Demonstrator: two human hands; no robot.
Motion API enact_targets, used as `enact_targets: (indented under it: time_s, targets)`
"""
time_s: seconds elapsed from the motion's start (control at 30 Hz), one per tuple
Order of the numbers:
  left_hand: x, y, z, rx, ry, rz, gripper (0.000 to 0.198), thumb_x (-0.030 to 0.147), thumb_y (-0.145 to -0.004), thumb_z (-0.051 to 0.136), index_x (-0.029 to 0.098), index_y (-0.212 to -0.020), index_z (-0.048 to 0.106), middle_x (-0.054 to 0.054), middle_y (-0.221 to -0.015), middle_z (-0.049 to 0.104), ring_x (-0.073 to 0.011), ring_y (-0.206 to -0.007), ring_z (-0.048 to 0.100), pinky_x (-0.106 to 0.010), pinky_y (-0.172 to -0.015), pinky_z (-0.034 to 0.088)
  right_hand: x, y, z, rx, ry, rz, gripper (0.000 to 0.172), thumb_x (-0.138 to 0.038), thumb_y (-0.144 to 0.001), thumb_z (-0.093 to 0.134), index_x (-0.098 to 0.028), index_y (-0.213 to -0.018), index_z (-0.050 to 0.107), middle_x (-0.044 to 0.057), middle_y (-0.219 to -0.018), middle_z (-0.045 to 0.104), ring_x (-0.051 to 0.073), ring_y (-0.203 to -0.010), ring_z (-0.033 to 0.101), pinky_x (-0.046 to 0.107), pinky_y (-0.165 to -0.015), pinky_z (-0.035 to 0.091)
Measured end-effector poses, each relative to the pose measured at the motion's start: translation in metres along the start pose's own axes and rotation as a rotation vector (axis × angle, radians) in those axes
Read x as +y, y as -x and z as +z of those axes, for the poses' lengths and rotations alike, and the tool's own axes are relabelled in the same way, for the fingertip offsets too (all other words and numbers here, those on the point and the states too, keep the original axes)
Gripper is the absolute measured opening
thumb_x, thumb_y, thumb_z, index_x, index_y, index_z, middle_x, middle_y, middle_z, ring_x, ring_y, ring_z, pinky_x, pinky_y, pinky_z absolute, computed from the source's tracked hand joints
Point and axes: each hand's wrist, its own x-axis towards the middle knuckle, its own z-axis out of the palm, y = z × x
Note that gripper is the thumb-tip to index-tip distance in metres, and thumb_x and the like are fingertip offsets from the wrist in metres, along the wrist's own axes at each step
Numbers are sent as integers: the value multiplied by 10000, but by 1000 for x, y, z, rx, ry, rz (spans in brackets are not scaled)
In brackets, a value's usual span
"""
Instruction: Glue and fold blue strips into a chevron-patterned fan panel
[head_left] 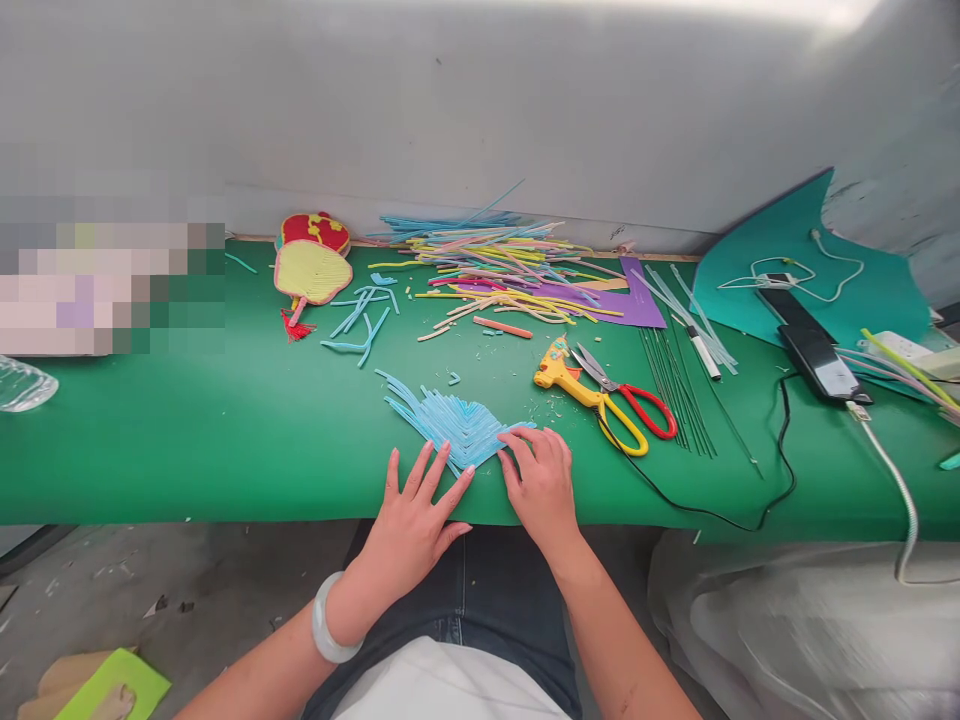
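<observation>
A fan-shaped piece of light blue stems [461,425], set in nested V rows, lies flat near the front edge of the green table [187,440]. Its left side ends in loose, spread stems. My left hand [420,520] has its fingers spread, the tips touching the lower left edge of the piece. At the right edge, the thumb and fingers of my right hand [540,475] are pressed together on the ends of the blue stems. Just behind the piece lies a small bent blue bit [454,379].
Behind are a pile of coloured stems [495,255], short blue pieces [364,318] and a yellow fan [313,272]. To the right lie a yellow glue gun [562,375], scissors [649,410], thin wires [679,390], a black power bank [821,365] and cables.
</observation>
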Motion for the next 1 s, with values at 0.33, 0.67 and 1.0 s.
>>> enact_targets:
  time_s: [0.33,0.67,1.0]
  targets:
    - [-3,7,-6,122,98,104,563,298,-1005,512,143,-1524,360,-144,-1477,534,-288,-1421,450,-635,-1237,64,-4,-13,6,-193,-188,-161,309,-158,-1011,474,-265,-1246,645,23,-1301,694,208,-1278,583,512,-1196,290]
    - [2,6,3,88,41,67,556,346,-1015,481,177,-1532,368,-133,-1467,546,-272,-1402,477,-599,-1247,29,0,-10,9,-241,-190,-173,350,-134,-987,475,-290,-1230,673,19,-1290,702,204,-1255,604,530,-1198,304]
    - [8,2,3,97,34,46,515,351,-1016,484,148,-1487,434,-116,-1458,558,-263,-1387,493,-573,-1254,-15,-5,-14,5,-230,-217,-148,257,-200,-997,517,-270,-1158,704,13,-1248,722,215,-1227,621,534,-1201,293]
